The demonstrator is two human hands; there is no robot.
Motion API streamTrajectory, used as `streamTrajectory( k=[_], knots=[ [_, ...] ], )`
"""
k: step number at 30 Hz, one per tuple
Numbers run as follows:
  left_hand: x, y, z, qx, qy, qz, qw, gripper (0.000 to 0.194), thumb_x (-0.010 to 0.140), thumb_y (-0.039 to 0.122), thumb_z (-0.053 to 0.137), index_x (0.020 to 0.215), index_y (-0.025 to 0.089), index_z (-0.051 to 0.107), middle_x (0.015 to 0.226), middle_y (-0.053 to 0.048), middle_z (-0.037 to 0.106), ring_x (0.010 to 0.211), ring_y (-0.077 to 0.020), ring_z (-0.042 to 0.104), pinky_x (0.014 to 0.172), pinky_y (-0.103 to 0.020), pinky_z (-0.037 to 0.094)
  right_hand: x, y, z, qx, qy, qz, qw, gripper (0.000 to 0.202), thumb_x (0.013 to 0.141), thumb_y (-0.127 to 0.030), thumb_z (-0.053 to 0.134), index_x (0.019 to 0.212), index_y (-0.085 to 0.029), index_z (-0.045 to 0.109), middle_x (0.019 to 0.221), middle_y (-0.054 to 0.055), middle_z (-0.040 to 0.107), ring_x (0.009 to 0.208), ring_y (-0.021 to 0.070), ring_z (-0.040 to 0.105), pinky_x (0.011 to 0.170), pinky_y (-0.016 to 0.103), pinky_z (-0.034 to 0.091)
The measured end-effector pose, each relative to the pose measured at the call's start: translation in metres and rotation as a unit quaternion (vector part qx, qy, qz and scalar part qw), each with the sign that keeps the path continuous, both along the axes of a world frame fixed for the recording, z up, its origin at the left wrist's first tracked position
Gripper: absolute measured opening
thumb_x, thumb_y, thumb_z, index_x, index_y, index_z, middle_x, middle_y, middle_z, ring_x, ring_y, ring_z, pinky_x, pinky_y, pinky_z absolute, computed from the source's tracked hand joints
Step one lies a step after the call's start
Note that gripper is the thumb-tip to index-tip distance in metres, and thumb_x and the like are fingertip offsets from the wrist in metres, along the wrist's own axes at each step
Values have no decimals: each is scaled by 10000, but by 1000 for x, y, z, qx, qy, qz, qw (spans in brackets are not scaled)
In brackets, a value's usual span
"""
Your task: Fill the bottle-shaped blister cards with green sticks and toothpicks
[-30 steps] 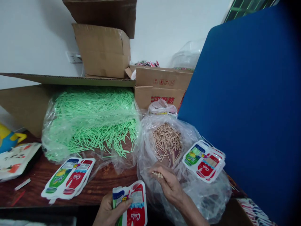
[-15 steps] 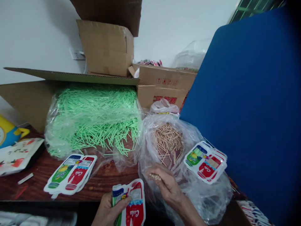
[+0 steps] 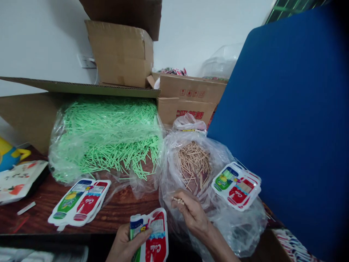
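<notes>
At the table's front edge, my left hand [image 3: 125, 243] grips a bottle-shaped packet [image 3: 156, 236] printed in red and green, its thumb across the front. To its right, my right hand [image 3: 192, 213] is closed around a small bundle of tan sticks [image 3: 178, 200], whose ends poke out at the finger side. Just beyond that hand, a heap of loose tan sticks [image 3: 194, 160] lies in an opened clear plastic bag [image 3: 170, 171]. Stacked packets [image 3: 236, 185] rest on the bag's right side. Another stack of packets [image 3: 79, 203] lies on the table at left.
Green sticks [image 3: 109, 120] fill a large clear bag inside an open cardboard box [image 3: 27, 112]. More cardboard boxes [image 3: 120, 54] stand behind. A blue panel [image 3: 278, 120] blocks the right side. A yellow and blue toy [image 3: 9, 153] and a floral pouch [image 3: 20, 180] are at far left.
The view has shifted slightly. My right hand's fingers have moved a little on the tan sticks, and their ends show in a looser cluster. My left hand keeps the packet in place.
</notes>
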State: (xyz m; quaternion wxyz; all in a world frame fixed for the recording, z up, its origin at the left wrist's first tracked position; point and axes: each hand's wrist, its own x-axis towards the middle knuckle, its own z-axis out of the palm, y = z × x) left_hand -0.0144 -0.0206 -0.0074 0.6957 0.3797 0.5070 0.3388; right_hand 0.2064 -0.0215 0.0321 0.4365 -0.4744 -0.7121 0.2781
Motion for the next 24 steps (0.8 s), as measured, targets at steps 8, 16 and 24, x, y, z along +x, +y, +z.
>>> streamTrajectory(
  k=[8, 16, 24],
  knots=[
    [1, -2, 4, 2, -6, 16, 1000, 282, 541, 409, 843, 587, 157, 725, 543, -16, 722, 480, -183, 630, 457, -217, 474, 85, 44, -48, -90, -118, -254, 956, 254, 903, -382, 418, 879, -207, 601, 788, 54, 642, 766, 226, 587, 699, 323, 430],
    [4, -1, 6, 13, 22, 17, 1000, 334, 528, 457, 831, 571, 150, 706, 505, -16, 695, 449, -182, 605, 443, -229, 459, 79, 68, -57, -154, -232, -194, 941, 252, 915, -324, 421, 910, -199, 640, 920, 102, 704, 881, 249, 633, 737, 310, 400],
    [-3, 1, -4, -18, 10, 32, 999, 317, 528, 436, 842, 601, 151, 724, 557, -30, 731, 496, -204, 650, 478, -236, 494, 62, 62, -66, -179, -203, -190, 944, 399, 835, -117, 467, 1222, -165, 553, 1198, 177, 627, 1105, 294, 568, 902, 372, 360]
  ],
)
